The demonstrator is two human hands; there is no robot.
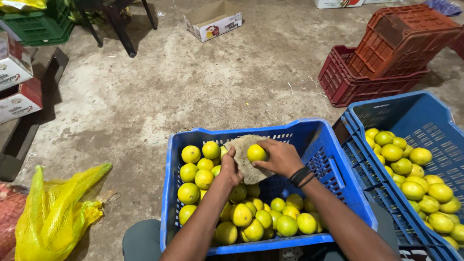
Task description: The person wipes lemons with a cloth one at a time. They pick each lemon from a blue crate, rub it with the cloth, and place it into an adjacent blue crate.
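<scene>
Fruit first: one yellow-green citrus fruit (256, 152) sits gripped in the fingers of the right hand (280, 158), pressed against a piece of coarse tan cloth (244, 159). The left hand (230, 169) is closed on the cloth's near edge, thumb on top, so the cloth spreads between the two hands and under the fruit. A dark band (300, 176) wraps the right wrist.

Both hands hover over the far half of a blue plastic crate (333, 174). Below and to the left of the left hand lies a heap of the same yellow-green fruit (251, 217), filling the crate's floor toward the person.

Further right of the right hand, a second blue crate (425, 121) stands just beside the first, also holding fruit (415, 179) along its left side. Beyond it, well ahead of the hands, a red crate (406, 34) rests tilted inside a darker red one (348, 87).

Far to the left of the left hand, a yellow mesh sack (53, 212) lies crumpled on the concrete floor (193, 82). Cardboard boxes (17, 82) stand at the left edge, and another open box (212, 21) lies far ahead.
</scene>
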